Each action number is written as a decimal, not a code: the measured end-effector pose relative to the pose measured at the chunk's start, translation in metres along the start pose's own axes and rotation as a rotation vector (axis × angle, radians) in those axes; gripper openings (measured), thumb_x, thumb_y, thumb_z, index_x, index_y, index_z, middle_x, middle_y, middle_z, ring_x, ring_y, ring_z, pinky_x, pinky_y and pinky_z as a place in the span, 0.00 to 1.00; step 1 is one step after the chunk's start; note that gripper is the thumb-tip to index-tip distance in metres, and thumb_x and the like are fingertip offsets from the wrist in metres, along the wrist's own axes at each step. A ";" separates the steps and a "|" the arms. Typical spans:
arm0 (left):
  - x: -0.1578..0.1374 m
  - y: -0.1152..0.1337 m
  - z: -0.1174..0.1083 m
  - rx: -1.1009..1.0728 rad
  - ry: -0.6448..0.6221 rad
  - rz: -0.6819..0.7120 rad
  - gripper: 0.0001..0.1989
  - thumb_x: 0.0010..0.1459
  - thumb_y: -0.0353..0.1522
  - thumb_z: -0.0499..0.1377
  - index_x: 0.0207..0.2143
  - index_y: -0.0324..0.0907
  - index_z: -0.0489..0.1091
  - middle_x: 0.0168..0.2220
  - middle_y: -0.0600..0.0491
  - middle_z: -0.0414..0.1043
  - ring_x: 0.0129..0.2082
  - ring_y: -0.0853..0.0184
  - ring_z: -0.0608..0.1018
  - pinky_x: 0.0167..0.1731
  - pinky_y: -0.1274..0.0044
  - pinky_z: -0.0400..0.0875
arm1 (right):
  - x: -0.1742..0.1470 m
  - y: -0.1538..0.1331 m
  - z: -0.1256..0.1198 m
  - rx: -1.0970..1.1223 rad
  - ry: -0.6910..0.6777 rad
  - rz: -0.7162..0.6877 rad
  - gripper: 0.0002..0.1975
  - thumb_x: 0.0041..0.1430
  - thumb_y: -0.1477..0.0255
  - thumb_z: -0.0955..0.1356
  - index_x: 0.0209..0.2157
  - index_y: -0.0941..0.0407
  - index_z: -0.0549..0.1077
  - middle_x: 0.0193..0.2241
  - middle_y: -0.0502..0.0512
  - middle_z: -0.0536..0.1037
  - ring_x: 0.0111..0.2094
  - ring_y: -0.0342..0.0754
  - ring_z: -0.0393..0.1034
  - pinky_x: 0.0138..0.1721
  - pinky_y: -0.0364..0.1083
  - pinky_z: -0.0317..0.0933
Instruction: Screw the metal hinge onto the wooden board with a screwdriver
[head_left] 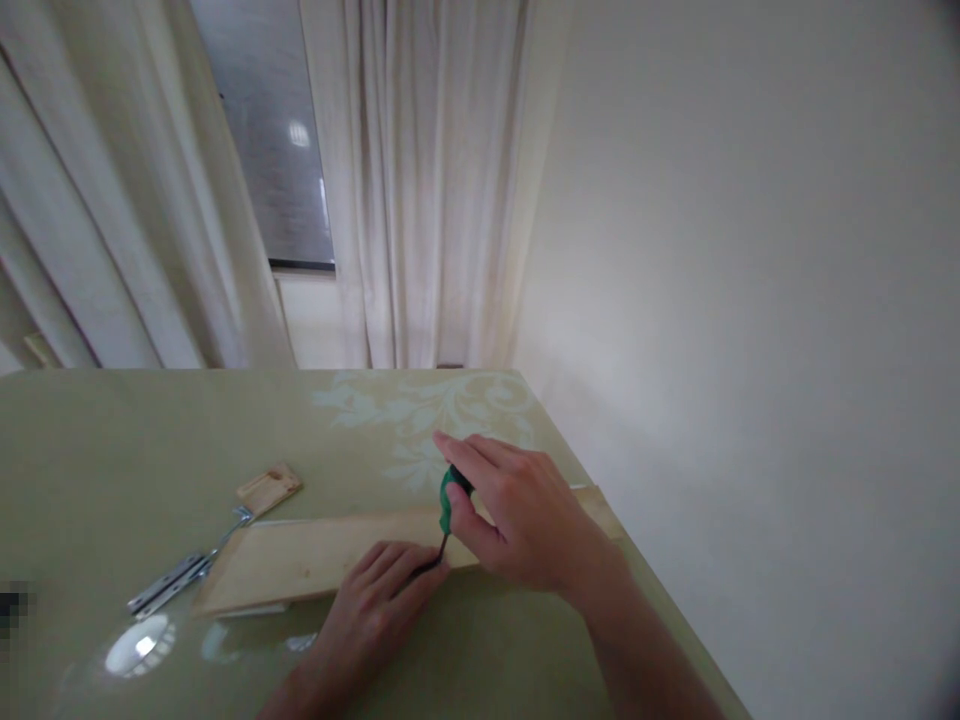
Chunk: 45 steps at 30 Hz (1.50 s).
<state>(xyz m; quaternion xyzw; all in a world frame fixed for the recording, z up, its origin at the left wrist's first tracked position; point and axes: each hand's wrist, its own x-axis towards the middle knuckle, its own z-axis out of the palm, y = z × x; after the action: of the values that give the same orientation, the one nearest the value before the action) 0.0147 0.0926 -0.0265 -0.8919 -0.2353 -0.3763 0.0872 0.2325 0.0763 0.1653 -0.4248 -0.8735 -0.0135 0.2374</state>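
Observation:
A long pale wooden board (pixel 315 555) lies across the table. My right hand (pixel 517 510) is closed around the green and black handle of a screwdriver (pixel 447 500). The screwdriver stands nearly upright, its dark shaft pointing down to the board's near edge. My left hand (pixel 382 590) rests on that edge, thumb and fingers closed beside the screwdriver's tip. Between them shows a small dark piece (pixel 427 567), too small to name. The contact at the tip is partly hidden by my left fingers.
Left of the board lies a folded metal multi-tool (pixel 169 585). A small wooden block (pixel 268 488) sits behind it. The glossy green table (pixel 150 430) has its right edge beside a white wall (pixel 750 300). Curtains (pixel 442 180) and a window (pixel 270 130) are behind.

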 end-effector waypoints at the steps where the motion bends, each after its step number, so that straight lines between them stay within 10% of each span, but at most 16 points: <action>1: 0.000 0.000 0.000 -0.003 0.003 0.005 0.15 0.75 0.31 0.51 0.53 0.43 0.77 0.46 0.48 0.80 0.43 0.64 0.79 0.44 0.72 0.74 | 0.000 0.002 0.000 0.037 -0.011 -0.016 0.24 0.73 0.69 0.61 0.67 0.56 0.66 0.47 0.57 0.83 0.46 0.50 0.77 0.44 0.47 0.66; 8: 0.000 0.001 0.000 -0.008 -0.012 -0.001 0.14 0.75 0.30 0.51 0.53 0.43 0.76 0.47 0.48 0.80 0.44 0.63 0.79 0.46 0.71 0.73 | 0.008 0.007 0.018 -0.181 0.004 0.072 0.25 0.74 0.54 0.61 0.32 0.55 0.78 0.25 0.53 0.81 0.26 0.49 0.74 0.29 0.46 0.54; 15: 0.001 0.004 0.002 -0.024 -0.004 -0.032 0.14 0.75 0.30 0.51 0.51 0.43 0.76 0.46 0.47 0.80 0.44 0.62 0.79 0.44 0.70 0.73 | -0.002 -0.003 -0.003 0.139 -0.104 0.005 0.32 0.67 0.73 0.65 0.71 0.55 0.59 0.59 0.60 0.77 0.54 0.53 0.75 0.53 0.51 0.67; 19: 0.002 0.004 0.002 -0.049 -0.009 -0.017 0.14 0.76 0.31 0.51 0.53 0.40 0.76 0.46 0.46 0.79 0.43 0.62 0.78 0.44 0.69 0.73 | 0.001 0.007 0.001 0.310 -0.140 -0.086 0.29 0.69 0.76 0.64 0.69 0.49 0.62 0.60 0.55 0.77 0.55 0.47 0.74 0.57 0.47 0.66; 25: 0.004 0.005 0.003 -0.039 0.029 -0.025 0.13 0.76 0.31 0.51 0.50 0.41 0.76 0.45 0.48 0.80 0.42 0.63 0.78 0.44 0.69 0.72 | 0.012 0.014 0.028 -0.076 0.051 0.097 0.22 0.71 0.52 0.66 0.44 0.55 0.80 0.27 0.55 0.83 0.29 0.53 0.80 0.35 0.49 0.68; 32: 0.005 0.005 0.003 -0.046 0.024 -0.027 0.11 0.73 0.29 0.55 0.51 0.40 0.76 0.46 0.47 0.80 0.42 0.62 0.79 0.43 0.70 0.71 | -0.002 0.004 -0.001 0.231 -0.082 -0.047 0.35 0.66 0.74 0.65 0.73 0.54 0.58 0.65 0.61 0.73 0.62 0.54 0.72 0.61 0.54 0.67; 38: 0.004 0.004 0.001 -0.057 0.015 -0.026 0.13 0.75 0.30 0.52 0.51 0.41 0.76 0.47 0.47 0.80 0.43 0.62 0.79 0.44 0.69 0.71 | 0.000 0.012 -0.006 0.333 -0.185 -0.137 0.25 0.73 0.68 0.67 0.69 0.47 0.66 0.52 0.54 0.83 0.51 0.49 0.78 0.54 0.48 0.69; 42: 0.003 0.003 -0.001 -0.047 0.000 -0.017 0.14 0.76 0.30 0.51 0.52 0.41 0.76 0.47 0.47 0.80 0.43 0.62 0.79 0.44 0.69 0.71 | 0.004 0.011 0.003 -0.056 -0.067 0.109 0.23 0.72 0.53 0.66 0.56 0.53 0.80 0.37 0.58 0.87 0.37 0.56 0.82 0.40 0.52 0.71; 45: 0.003 0.002 -0.001 -0.047 -0.003 -0.011 0.14 0.76 0.30 0.51 0.52 0.41 0.76 0.47 0.47 0.80 0.43 0.62 0.79 0.44 0.69 0.72 | 0.001 0.007 0.001 -0.035 -0.078 0.150 0.27 0.71 0.55 0.68 0.64 0.55 0.73 0.49 0.63 0.85 0.47 0.60 0.81 0.46 0.55 0.73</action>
<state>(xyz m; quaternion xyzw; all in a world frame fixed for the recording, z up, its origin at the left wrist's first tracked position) 0.0166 0.0913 -0.0233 -0.8929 -0.2315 -0.3810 0.0639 0.2372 0.0816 0.1634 -0.4933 -0.8474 0.0058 0.1960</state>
